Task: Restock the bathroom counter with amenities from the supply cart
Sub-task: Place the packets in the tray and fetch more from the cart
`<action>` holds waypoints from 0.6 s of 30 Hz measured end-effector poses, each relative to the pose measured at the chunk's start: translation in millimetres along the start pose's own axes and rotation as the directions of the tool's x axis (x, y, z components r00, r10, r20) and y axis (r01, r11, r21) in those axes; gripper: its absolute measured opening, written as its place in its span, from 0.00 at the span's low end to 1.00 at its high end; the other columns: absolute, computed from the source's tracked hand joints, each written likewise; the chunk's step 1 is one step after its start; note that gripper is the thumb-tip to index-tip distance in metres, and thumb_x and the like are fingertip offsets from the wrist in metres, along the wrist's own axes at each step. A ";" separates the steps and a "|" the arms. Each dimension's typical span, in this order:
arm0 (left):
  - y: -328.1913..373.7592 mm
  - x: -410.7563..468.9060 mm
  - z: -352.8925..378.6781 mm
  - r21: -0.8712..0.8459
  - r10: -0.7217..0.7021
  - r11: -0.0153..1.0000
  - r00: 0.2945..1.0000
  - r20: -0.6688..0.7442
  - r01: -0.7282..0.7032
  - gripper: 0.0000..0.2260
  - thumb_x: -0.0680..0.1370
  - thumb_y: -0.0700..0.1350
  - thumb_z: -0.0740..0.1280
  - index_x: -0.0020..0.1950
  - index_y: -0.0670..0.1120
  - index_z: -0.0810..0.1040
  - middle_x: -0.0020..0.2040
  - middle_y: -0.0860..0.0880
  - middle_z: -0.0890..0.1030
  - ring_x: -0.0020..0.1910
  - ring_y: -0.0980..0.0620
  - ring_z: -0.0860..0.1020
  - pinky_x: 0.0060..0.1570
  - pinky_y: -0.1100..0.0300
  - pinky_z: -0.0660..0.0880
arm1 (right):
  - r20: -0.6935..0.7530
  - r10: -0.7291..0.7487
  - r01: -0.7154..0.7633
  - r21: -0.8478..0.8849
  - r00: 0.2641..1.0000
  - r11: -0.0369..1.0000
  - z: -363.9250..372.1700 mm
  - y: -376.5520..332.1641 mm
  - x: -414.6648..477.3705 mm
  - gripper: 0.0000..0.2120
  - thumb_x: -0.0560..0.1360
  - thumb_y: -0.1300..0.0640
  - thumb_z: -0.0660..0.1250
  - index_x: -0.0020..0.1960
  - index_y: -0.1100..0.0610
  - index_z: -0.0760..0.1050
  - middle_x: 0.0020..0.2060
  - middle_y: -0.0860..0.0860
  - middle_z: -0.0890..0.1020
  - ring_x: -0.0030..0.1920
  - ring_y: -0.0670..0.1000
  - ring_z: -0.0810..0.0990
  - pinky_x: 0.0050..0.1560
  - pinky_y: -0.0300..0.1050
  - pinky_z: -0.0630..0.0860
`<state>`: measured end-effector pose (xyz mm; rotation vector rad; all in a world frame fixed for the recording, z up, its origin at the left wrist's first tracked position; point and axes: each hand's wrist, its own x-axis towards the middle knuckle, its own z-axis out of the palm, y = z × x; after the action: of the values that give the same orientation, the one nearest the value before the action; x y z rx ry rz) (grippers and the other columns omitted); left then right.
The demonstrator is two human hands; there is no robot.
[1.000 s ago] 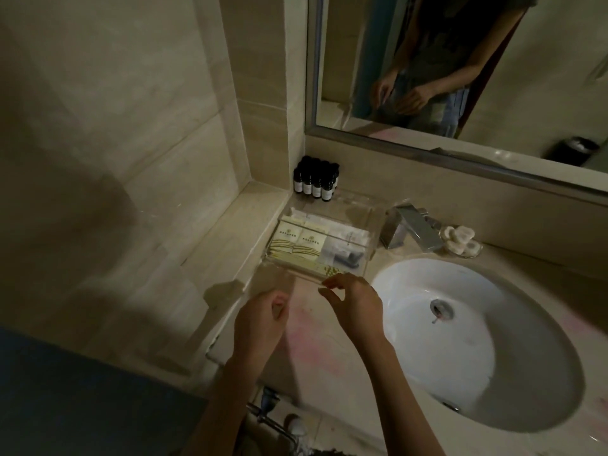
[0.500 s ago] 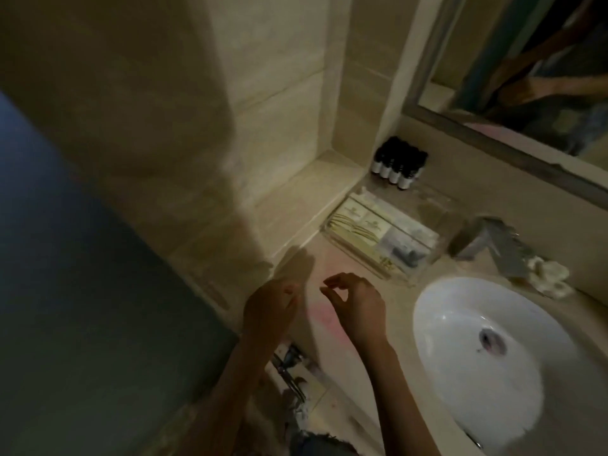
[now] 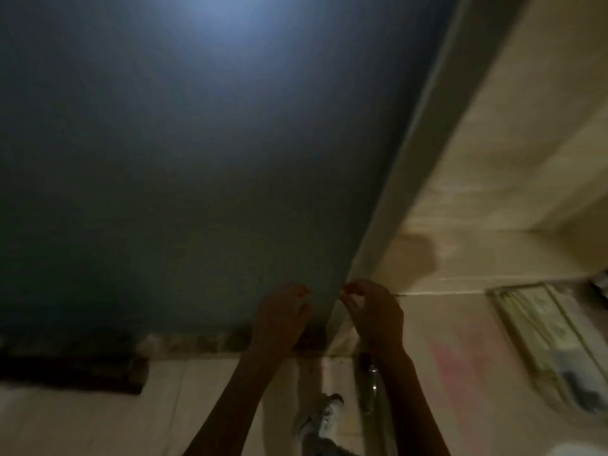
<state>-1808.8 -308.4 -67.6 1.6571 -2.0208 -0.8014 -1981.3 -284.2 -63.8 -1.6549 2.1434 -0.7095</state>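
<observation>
Lying slantwise on the counter (image 3: 460, 343), well to the right, the tray (image 3: 546, 334) is placed nearer the right hand (image 3: 376, 319) than the left hand (image 3: 283, 320); both are held side by side, loosely curled, apparently empty.

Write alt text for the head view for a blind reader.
The left hand and right hand hover with loosely curled fingers, nothing visible in them, before a dark blue panel. A tray of packets sits on the counter at right.
</observation>
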 end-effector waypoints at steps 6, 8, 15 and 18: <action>-94.8 -111.5 -61.5 -0.106 -0.304 0.952 0.913 -0.273 0.286 0.09 0.76 0.45 0.68 0.55 0.47 0.81 0.51 0.49 0.82 0.51 0.50 0.79 0.52 0.61 0.71 | 0.275 -0.376 0.417 -0.107 0.885 0.903 58.6 -77.7 -57.8 0.26 0.76 0.45 0.47 0.51 0.55 0.82 0.47 0.53 0.83 0.45 0.56 0.82 0.45 0.49 0.76; -113.0 -153.1 -78.9 -0.134 -0.374 0.928 0.866 -0.332 0.349 0.08 0.77 0.46 0.68 0.56 0.48 0.80 0.51 0.50 0.81 0.50 0.53 0.78 0.51 0.62 0.72 | 0.344 -0.393 0.445 -0.085 0.853 0.892 72.2 -108.2 -82.7 0.20 0.79 0.46 0.53 0.53 0.54 0.81 0.49 0.53 0.82 0.49 0.55 0.81 0.50 0.50 0.77; -187.6 -315.8 -133.6 -0.214 -0.640 0.737 0.562 -0.524 0.640 0.11 0.75 0.47 0.69 0.57 0.53 0.79 0.53 0.55 0.82 0.50 0.54 0.79 0.49 0.61 0.72 | 0.494 -0.565 0.606 0.092 0.661 0.790 133.1 -212.2 -178.2 0.11 0.76 0.48 0.68 0.54 0.52 0.81 0.49 0.51 0.83 0.49 0.53 0.81 0.50 0.46 0.75; -210.4 -370.8 -148.0 -0.316 -0.706 0.661 0.421 -0.569 0.681 0.10 0.75 0.46 0.69 0.55 0.53 0.80 0.51 0.55 0.82 0.48 0.54 0.80 0.47 0.60 0.75 | 0.561 -0.626 0.694 0.120 0.542 0.709 153.8 -250.2 -212.3 0.11 0.77 0.48 0.67 0.54 0.53 0.81 0.49 0.51 0.83 0.50 0.52 0.80 0.51 0.46 0.75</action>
<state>-1479.6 0.1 -76.6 2.3559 -0.7658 -0.3495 -1642.4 -156.1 -52.7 -2.3986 1.1088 -0.1840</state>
